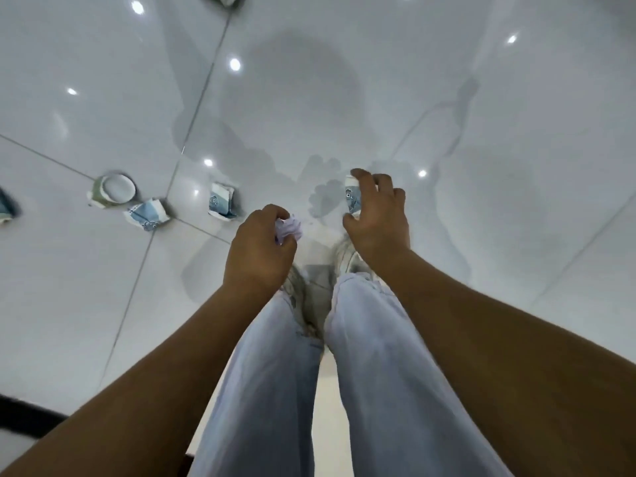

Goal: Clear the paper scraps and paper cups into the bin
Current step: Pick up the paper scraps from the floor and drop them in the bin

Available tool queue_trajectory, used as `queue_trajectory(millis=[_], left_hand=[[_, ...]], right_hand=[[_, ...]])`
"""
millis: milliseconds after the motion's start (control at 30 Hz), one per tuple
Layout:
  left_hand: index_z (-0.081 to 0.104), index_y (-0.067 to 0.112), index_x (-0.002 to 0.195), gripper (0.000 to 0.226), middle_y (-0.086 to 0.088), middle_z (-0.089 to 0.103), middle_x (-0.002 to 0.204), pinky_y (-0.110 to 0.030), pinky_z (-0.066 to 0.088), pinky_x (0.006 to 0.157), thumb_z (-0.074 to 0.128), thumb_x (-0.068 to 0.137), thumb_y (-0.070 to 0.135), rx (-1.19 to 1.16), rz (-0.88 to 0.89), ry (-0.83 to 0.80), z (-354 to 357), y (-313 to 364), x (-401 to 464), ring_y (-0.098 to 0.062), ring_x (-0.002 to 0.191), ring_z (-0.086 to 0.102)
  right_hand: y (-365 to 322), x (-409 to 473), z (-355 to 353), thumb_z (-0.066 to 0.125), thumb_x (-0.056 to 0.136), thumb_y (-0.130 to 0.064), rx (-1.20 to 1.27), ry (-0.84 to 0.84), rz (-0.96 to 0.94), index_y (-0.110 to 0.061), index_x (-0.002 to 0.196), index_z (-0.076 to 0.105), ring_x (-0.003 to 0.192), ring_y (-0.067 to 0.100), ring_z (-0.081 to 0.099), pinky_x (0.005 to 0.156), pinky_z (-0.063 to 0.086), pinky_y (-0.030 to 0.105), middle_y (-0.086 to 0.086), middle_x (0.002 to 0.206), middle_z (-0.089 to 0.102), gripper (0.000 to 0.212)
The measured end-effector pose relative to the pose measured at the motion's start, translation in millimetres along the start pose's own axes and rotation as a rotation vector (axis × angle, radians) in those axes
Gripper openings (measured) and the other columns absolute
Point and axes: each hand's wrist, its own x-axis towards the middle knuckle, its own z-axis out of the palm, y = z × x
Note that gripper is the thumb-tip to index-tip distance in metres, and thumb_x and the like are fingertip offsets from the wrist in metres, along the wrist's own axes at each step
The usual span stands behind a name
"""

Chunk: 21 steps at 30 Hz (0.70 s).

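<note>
View from the head camera, looking down past the person's pale jeans and light shoes onto a glossy white tiled floor. The left hand is curled closed around a crumpled pale paper scrap, which shows between the thumb and fingers. The right hand is spread wide around a flattened paper cup printed with a blue cartoon figure; the fingertips arch over its upper edge and the thumb sits at its lower edge, though whether the hand has actually closed on the cup cannot be told. To the left, on the floor, lie further items: a second flattened cup with the same blue print, just beside a tile joint; a crumpled cup nearer the left; and, touching or just beside it, a round cup seen with its open mouth facing the camera. A further blue-printed fragment is cut off by the left border. No bin is visible.
</note>
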Motion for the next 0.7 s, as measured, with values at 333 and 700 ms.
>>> queue_trajectory(millis=[333, 700], left_hand=[[0.059, 0.009, 0.103, 0.020, -0.008, 0.058, 0.099, -0.030, 0.043, 0.071, 0.053, 0.085, 0.003, 0.258, 0.252, -0.001, -127, 172, -147, -0.022, 0.085, 0.054], [0.053, 0.015, 0.111, 0.026, -0.002, 0.055, 0.108, -0.029, 0.042, 0.070, 0.044, 0.089, 0.003, 0.742, 0.708, -0.142, -205, 258, -328, -0.020, 0.100, 0.051]], right_hand=[[-77, -192, -199, 0.060, 0.090, -0.013, 0.040, 0.006, 0.058, -0.031, 0.143, 0.031, 0.123, 0.022, 0.036, 0.074, 0.043, 0.027, -0.003, 0.139, 0.038, 0.063], [-108, -398, -303, 0.056, 0.088, -0.006, 0.148, 0.204, 0.238, -0.027, 0.141, 0.034, 0.119, 0.024, 0.037, 0.069, 0.047, 0.030, 0.002, 0.133, 0.040, 0.060]])
